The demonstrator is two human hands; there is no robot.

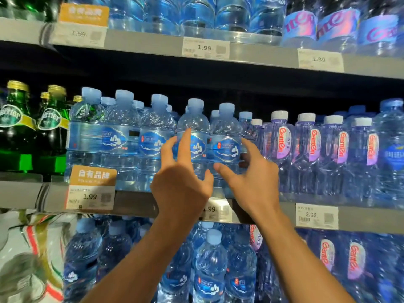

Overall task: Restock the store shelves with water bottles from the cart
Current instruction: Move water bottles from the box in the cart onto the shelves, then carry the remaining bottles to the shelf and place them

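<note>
Bottles (226,145) on middle shelf (135,203) stand just beyond spread, empty hands (181,182)

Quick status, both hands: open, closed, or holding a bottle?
Left hand: open, fingers spread at a blue-capped water bottle on the middle shelf, no grip.
Right hand: open, fingers spread by the next bottle, holding nothing.

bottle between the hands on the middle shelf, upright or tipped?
Upright. The blue-capped water bottle stands on the middle shelf, cap on top, level with its neighbours; left hand fingers spread before it.
</note>
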